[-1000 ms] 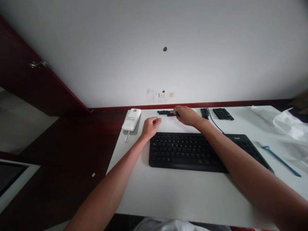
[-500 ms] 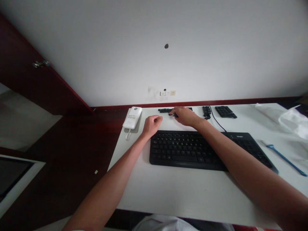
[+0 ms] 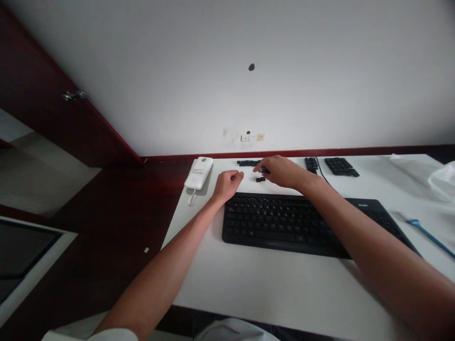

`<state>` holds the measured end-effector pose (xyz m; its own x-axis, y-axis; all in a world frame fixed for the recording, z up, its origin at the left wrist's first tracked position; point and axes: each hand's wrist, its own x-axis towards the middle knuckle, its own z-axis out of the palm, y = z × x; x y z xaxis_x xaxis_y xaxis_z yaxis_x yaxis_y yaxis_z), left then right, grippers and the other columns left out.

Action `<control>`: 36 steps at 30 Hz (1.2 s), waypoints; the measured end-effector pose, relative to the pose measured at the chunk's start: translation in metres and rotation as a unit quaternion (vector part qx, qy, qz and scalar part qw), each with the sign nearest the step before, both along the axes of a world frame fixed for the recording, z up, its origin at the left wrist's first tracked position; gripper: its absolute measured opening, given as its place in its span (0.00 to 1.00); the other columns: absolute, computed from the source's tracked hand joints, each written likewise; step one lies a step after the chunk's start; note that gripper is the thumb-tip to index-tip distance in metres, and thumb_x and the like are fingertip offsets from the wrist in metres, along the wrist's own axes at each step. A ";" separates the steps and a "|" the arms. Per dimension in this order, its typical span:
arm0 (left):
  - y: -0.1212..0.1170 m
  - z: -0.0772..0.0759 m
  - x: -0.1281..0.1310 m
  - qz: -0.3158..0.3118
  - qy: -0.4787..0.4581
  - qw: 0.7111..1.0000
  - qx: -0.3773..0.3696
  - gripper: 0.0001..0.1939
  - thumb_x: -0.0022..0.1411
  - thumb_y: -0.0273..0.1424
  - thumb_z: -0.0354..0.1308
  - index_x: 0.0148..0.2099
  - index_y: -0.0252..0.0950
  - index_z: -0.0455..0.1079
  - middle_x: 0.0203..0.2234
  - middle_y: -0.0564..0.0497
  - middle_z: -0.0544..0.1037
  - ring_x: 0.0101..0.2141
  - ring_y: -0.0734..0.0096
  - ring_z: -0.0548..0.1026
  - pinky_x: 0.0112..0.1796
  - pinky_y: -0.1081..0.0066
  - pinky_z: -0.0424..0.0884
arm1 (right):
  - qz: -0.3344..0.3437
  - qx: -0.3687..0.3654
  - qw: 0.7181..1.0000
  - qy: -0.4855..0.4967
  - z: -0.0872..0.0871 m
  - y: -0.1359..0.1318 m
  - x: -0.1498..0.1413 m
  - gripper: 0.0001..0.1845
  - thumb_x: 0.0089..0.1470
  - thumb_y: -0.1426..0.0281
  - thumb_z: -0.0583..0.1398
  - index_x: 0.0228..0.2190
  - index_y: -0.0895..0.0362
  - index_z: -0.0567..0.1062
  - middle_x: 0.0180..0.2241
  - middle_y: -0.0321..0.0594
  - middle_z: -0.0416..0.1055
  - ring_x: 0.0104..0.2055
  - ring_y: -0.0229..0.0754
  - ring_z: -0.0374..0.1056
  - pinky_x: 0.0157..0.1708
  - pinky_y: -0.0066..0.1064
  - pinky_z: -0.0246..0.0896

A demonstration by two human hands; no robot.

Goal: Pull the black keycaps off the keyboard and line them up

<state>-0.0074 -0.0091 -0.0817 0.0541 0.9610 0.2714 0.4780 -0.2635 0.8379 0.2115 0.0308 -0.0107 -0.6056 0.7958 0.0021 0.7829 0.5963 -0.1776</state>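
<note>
My left hand [image 3: 228,184] rests in a loose fist on the table by the keyboard's upper left corner; what its curled fingers hold, if anything, is hidden. My right hand [image 3: 282,171] reaches over the black keyboard [image 3: 273,219], its fingers closed round a small dark piece [image 3: 263,170] whose kind I cannot make out. Just below those fingertips lie a couple of loose black keycaps [image 3: 260,179]. Behind the hand runs a row of black keycaps [image 3: 248,163], partly covered by it.
More keycaps stand in a cluster [image 3: 311,164] and a block [image 3: 341,166] beside the cable. A white power bank [image 3: 199,173] is at the left edge. To the right are a blue brush [image 3: 432,238] and a white plastic bag [image 3: 442,182]. The white table [image 3: 284,284] meets the wall.
My right hand has shifted slightly, and loose keycaps now show on the table below its fingers. My left hand keeps its place. The view has turned a little left.
</note>
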 end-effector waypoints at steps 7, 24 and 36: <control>-0.001 0.000 0.001 0.005 0.008 1.000 -0.002 0.25 0.67 0.43 0.53 0.24 0.38 0.48 0.21 0.57 0.48 0.25 0.77 0.52 0.29 0.69 0.47 | 0.052 0.000 0.999 0.007 -0.015 0.008 0.000 0.20 0.58 0.72 0.65 0.52 0.54 0.82 0.52 0.45 0.81 0.53 0.53 0.77 0.53 0.38 0.69; -0.003 -0.001 0.000 0.010 0.021 1.000 -0.009 0.26 0.69 0.45 0.52 0.24 0.37 0.49 0.20 0.57 0.49 0.25 0.76 0.53 0.29 0.68 0.47 | 0.086 -0.135 0.987 0.007 0.044 -0.030 0.003 0.08 0.55 0.70 0.69 0.39 0.53 0.86 0.37 0.40 0.84 0.43 0.49 0.78 0.43 0.34 0.65; -0.004 0.000 0.000 0.016 0.046 0.999 -0.020 0.25 0.68 0.43 0.52 0.23 0.38 0.48 0.20 0.57 0.49 0.25 0.76 0.53 0.29 0.66 0.46 | 0.062 -0.128 0.989 -0.026 0.021 -0.060 -0.027 0.05 0.54 0.75 0.68 0.29 0.53 0.81 0.30 0.41 0.78 0.36 0.49 0.77 0.32 0.33 0.60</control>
<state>-0.0075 -0.0127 -0.0817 0.0467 0.9726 0.2279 0.5616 -0.2143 0.7992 0.1849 -0.0290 0.0098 -0.6927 0.6857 -0.2236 0.7185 0.6291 -0.2967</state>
